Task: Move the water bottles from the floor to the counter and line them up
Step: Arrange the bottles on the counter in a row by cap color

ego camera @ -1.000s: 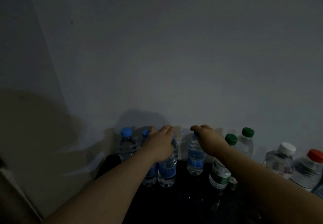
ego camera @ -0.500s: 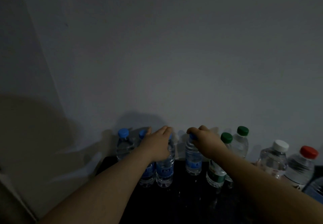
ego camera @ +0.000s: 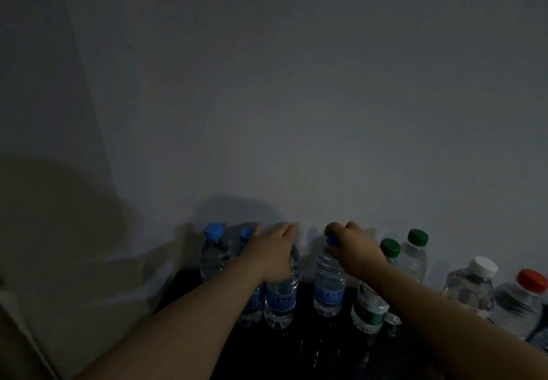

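Dim home corner: dark counter, bare wall

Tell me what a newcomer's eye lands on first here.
Over the dark counter, the right hand pinches a blue-capped bottle by its cap, and the left hand covers its neighbour. Further right, green caps, a white cap and a red cap stand out against the wall.

Head-worn view, forward and down, close to counter and wall.
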`<action>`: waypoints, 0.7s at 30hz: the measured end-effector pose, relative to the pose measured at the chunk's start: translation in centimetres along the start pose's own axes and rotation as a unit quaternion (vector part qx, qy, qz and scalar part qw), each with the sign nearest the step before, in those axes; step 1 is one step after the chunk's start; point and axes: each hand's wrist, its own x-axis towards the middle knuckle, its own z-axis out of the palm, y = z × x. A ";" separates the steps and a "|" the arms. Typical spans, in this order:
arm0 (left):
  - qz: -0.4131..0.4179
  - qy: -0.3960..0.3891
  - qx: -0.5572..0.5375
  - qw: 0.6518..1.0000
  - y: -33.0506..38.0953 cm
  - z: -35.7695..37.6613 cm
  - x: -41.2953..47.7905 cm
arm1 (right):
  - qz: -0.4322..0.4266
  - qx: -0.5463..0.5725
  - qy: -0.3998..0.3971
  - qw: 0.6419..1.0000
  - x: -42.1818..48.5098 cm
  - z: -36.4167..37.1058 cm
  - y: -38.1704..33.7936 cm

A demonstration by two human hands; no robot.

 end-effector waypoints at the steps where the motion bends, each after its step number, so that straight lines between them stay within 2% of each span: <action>1: 0.003 0.000 0.002 1.000 0.1 -0.1 0.0 | 0.002 0.009 0.000 1.000 0.0 0.0 -0.1; 7: 0.005 0.003 -0.005 1.000 -0.3 0.2 0.4 | -0.014 0.047 -0.001 0.999 0.3 0.4 -1.3; 21: 0.016 -0.004 -0.013 1.000 -0.4 0.0 0.4 | -0.033 0.035 -0.042 0.998 0.8 -0.4 -1.4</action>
